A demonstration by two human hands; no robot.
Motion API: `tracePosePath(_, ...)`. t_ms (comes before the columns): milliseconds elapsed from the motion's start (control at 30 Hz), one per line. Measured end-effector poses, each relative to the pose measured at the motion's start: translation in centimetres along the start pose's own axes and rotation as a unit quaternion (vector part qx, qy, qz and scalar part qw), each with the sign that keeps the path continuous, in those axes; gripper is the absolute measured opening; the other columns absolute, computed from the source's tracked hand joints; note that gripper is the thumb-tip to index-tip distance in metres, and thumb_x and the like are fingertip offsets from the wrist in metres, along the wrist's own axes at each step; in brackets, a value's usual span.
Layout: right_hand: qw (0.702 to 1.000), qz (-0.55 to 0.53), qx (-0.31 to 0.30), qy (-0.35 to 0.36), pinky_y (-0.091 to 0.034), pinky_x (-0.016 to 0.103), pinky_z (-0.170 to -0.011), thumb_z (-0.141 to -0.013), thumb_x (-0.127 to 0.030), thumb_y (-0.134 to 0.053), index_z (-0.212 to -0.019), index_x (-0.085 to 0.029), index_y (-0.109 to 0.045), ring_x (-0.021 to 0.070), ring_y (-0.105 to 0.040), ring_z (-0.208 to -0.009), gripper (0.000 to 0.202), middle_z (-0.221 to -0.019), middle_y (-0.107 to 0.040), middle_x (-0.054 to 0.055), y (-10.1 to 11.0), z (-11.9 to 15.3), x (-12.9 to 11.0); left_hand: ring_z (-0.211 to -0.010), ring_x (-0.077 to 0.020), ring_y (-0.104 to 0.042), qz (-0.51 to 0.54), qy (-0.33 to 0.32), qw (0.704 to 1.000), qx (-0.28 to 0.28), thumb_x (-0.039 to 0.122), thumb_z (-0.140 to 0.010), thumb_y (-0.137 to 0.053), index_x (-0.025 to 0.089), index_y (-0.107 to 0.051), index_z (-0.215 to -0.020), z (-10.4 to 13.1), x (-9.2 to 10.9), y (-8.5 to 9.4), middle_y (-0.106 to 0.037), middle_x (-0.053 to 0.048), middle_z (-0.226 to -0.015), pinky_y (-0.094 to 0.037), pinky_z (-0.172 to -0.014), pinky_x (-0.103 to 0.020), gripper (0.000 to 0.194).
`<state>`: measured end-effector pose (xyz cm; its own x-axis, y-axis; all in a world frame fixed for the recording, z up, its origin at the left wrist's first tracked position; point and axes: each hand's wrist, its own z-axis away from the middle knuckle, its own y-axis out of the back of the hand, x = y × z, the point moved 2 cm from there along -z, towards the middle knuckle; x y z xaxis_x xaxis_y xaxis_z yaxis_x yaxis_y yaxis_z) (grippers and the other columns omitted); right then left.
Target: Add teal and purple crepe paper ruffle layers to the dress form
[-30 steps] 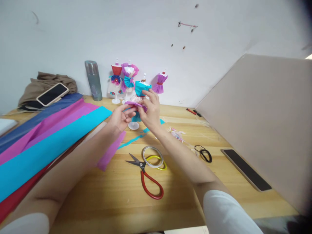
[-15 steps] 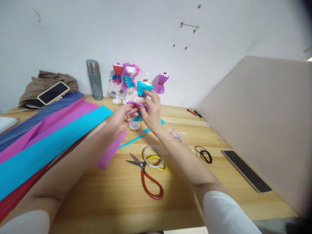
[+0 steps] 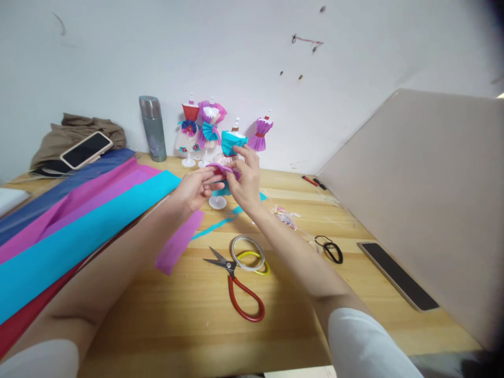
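Note:
Between my two hands is a small piece of purple crepe paper [image 3: 222,168], gripped from both sides. My left hand [image 3: 196,189] pinches its left end, and my right hand [image 3: 244,176] holds the right end with thumb and fingers. Just behind stands a miniature dress form [image 3: 232,140] with a turquoise paper top and pale skirt, partly hidden by my hands. Its white round base [image 3: 217,202] shows below them. Red-handled scissors [image 3: 246,299] lie open on the table nearer to me, beside a silver tape roll [image 3: 248,253] and a yellow ring [image 3: 263,266].
Dressed miniature forms [image 3: 191,113] and a tumbler [image 3: 153,128] stand along the wall. Coloured paper sheets [image 3: 90,220] cover the left side, with a phone [image 3: 86,149] on brown cloth. Purple [image 3: 180,243] and turquoise strips [image 3: 212,228], black bands [image 3: 334,252] and a dark flat device [image 3: 397,275] lie around.
My left hand has shifted very slightly at the purple paper. Otherwise both hands keep nearly the same position, and the things on the table have not moved.

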<state>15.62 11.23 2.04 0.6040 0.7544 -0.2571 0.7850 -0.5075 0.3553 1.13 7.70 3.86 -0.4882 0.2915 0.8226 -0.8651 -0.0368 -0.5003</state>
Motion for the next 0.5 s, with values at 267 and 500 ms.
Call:
tracePosePath(267, 1.0, 0.018, 0.0, -0.003, -0.037, 0.054, -0.115, -0.084, -0.015, -0.056, -0.084, -0.023, -0.061, 0.0284, -0.042, -0.14, 0.01, -0.13, -0.061, 0.009, 0.2, -0.2, 0.2, -0.039, -0.0054, -0.048, -0.002, 0.025, 1.0, -0.019, 0.005, -0.085, -0.049, 0.01, -0.068, -0.093, -0.1, -1.3, 1.2, -0.073, -0.014, -0.077, -0.024, -0.034, -0.014, 0.021)
tracePosePath(500, 1.0, 0.004, -0.006, 0.0, -0.036, 0.06, -0.114, -0.086, -0.019, -0.057, -0.086, -0.023, -0.064, 0.0314, -0.046, -0.135, 0.008, -0.13, -0.061, 0.01, 0.1, 0.4, 0.3, -0.041, -0.0097, -0.05, 0.068, 0.03, 0.993, 0.087, 0.004, -0.076, -0.053, 0.014, -0.061, -0.074, -1.2, -5.0, 3.0, -0.06, -0.003, -0.054, -0.035, -0.04, -0.019, 0.013)
